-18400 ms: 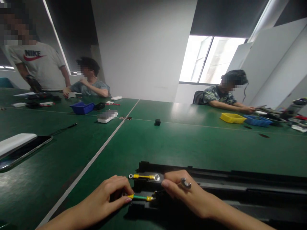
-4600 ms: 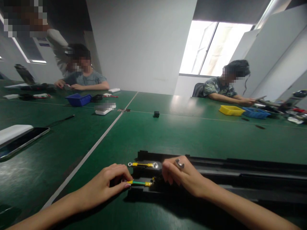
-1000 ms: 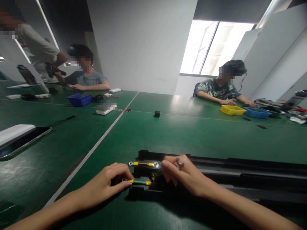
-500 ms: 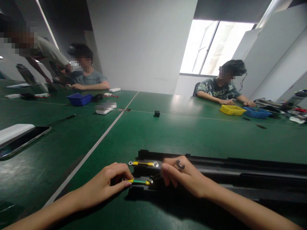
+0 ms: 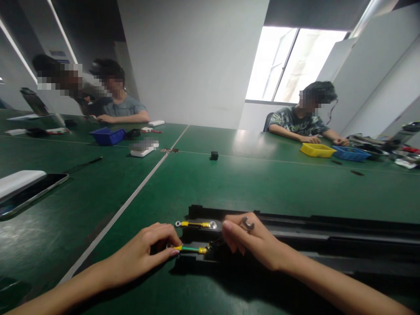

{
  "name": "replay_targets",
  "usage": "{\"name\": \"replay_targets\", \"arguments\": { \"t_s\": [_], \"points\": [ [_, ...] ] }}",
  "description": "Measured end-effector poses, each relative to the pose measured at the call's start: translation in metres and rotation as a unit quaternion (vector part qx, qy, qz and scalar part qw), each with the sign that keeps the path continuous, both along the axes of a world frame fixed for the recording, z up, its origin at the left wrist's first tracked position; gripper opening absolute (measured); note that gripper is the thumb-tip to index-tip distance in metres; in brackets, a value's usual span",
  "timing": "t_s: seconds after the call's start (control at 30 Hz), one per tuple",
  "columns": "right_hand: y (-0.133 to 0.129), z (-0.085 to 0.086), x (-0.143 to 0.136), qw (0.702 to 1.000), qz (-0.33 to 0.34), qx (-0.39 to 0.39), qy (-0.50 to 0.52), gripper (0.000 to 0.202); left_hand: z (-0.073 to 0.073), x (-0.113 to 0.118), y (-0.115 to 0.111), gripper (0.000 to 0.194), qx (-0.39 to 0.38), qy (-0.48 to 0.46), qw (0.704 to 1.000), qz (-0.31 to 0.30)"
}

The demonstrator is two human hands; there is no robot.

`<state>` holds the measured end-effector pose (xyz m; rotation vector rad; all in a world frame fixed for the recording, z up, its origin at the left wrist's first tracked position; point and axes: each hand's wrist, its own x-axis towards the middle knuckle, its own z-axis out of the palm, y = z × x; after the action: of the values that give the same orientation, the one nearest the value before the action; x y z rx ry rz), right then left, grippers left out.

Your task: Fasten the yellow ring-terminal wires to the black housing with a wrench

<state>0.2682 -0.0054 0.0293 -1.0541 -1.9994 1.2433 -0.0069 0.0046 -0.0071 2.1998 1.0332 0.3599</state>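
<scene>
Long black metal rails [image 5: 295,227] lie on the green table, reaching off to the right. My left hand [image 5: 160,245] pinches the left end of a short green cable [image 5: 192,249] with yellow sleeves. That cable's other end lies at the lower part of the rails. A second short cable [image 5: 197,224], with yellow sleeves and ring lugs, rests above it, its right lug at a round bolt. My right hand [image 5: 243,234] is closed around a wrench [image 5: 247,223]; one open jaw sticks out above the fingers, and the other end is at the green cable's right lug.
A phone [image 5: 36,192] and a white box [image 5: 19,181] lie at the left. Farther back are a blue bin [image 5: 108,136], a white device [image 5: 143,149], a small black block [image 5: 214,155], a yellow bin [image 5: 317,150] and another blue bin [image 5: 351,153]. People are across the table.
The wrench in my right hand has turned slightly. My left hand stays on the green cable. At the far left, a leaning person has moved right.
</scene>
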Motion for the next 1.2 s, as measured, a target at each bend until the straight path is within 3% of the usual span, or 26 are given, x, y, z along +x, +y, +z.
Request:
{"name": "replay_targets", "arguments": {
  "t_s": [0.63, 1.2],
  "points": [
    [0.0014, 0.0, -0.0017, 1.0, -0.023, 0.012, 0.004, 0.055, -0.0021, -0.0005, 0.0, 0.013, 0.0, -0.001, 1.0, 0.001],
    [-0.0003, 0.0019, -0.0023, 0.999, 0.012, -0.032, 0.001, 0.053, -0.0019, 0.0007, 0.0007, 0.013, -0.001, -0.004, 1.0, 0.003]
  ]
}}
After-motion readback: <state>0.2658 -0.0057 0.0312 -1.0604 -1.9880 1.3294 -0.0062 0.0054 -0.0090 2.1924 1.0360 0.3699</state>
